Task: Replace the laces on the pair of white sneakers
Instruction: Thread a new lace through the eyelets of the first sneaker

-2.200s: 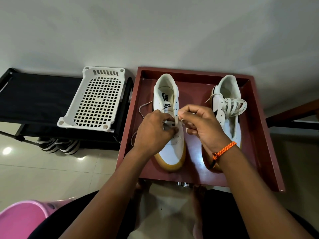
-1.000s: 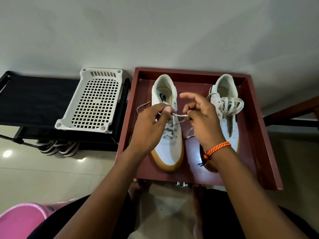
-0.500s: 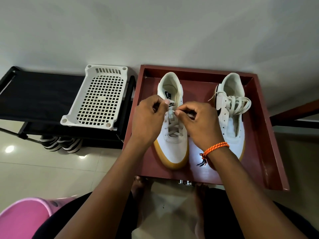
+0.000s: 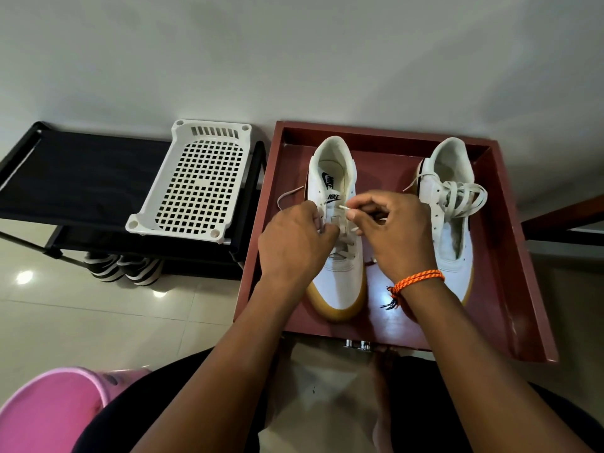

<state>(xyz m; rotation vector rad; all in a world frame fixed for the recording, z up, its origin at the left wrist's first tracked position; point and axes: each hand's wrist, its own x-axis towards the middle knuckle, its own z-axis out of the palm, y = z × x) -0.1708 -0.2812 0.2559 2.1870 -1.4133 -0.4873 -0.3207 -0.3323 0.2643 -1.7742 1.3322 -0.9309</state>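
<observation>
Two white sneakers with tan soles stand toes toward me in a dark red tray (image 4: 510, 289). The left sneaker (image 4: 340, 282) is partly laced with a pale lace (image 4: 341, 253). My left hand (image 4: 294, 243) grips the shoe's left eyelet flap and the lace there. My right hand (image 4: 395, 237) pinches the lace tip (image 4: 343, 207) just below the tongue label. A loose lace end (image 4: 287, 196) loops out to the shoe's left. The right sneaker (image 4: 451, 217) has its lace (image 4: 461, 197) bunched loosely across the upper eyelets.
A white perforated plastic tray (image 4: 199, 181) lies on a black shoe rack (image 4: 81, 178) to the left, with striped shoes (image 4: 124, 266) beneath. A pink bucket (image 4: 49, 416) is at the bottom left. Tiled floor lies between. A wooden rail (image 4: 562, 220) runs at right.
My right hand drew the lace out to the right, came back to the shoe, and now pinches the lace tip near the tongue. My left hand slid lower on the shoe's left side.
</observation>
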